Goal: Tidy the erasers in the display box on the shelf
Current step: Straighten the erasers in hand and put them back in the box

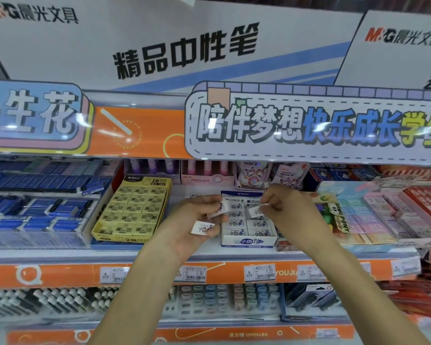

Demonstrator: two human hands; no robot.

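erasers (201,227) in both hands, display box (248,241) between

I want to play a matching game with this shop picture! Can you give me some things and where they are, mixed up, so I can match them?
Things:
1. left hand
2. right hand
3. yellow box of erasers
4. white box of erasers

Places or states:
A. stands left of the white box
B. sits under both hands
C. holds two white erasers
D. pinches one white eraser over the box

Pairs: 1-C, 2-D, 3-A, 4-B
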